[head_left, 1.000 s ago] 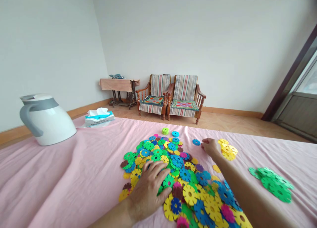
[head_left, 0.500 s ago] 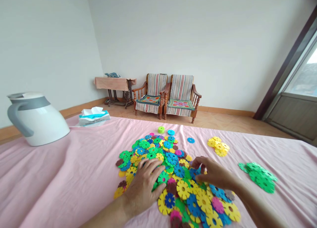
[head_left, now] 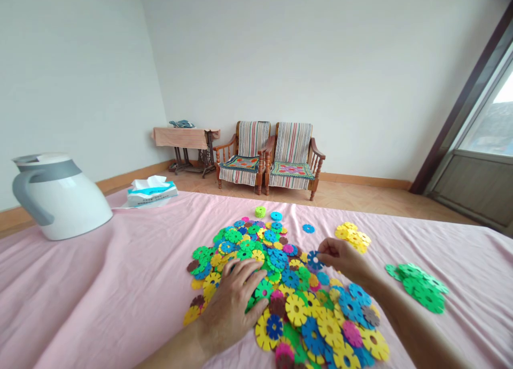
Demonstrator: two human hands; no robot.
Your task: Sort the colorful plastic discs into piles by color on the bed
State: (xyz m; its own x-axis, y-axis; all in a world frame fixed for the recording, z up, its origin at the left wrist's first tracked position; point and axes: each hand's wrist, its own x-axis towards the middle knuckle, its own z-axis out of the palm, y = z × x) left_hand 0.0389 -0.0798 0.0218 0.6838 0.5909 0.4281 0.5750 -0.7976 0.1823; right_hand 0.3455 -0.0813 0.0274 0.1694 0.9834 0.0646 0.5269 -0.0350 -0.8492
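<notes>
A spread pile of notched plastic discs in green, yellow, blue, pink and brown (head_left: 296,307) covers the middle of the cloth. My left hand (head_left: 236,297) lies on the pile's left side with its fingers stretched over green and yellow discs. Just above the pile's right edge, my right hand (head_left: 334,256) pinches a blue disc (head_left: 315,260) between thumb and fingers; the disc is held up on its edge. Close behind that hand is a small group of yellow discs (head_left: 352,235). Farther right lies a heap of green discs (head_left: 424,287).
The pink cloth (head_left: 132,278) has folds at left. A white jug with a grey handle (head_left: 74,203) and a tissue box (head_left: 152,191) stand at far left. A lime disc stack (head_left: 260,212) and separate blue discs (head_left: 308,228) sit behind the pile. Two wooden armchairs (head_left: 292,155) stand beyond.
My right hand has lifted a blue disc from the pile and moved slightly up and to the right with it. My left hand stays nearly in place.
</notes>
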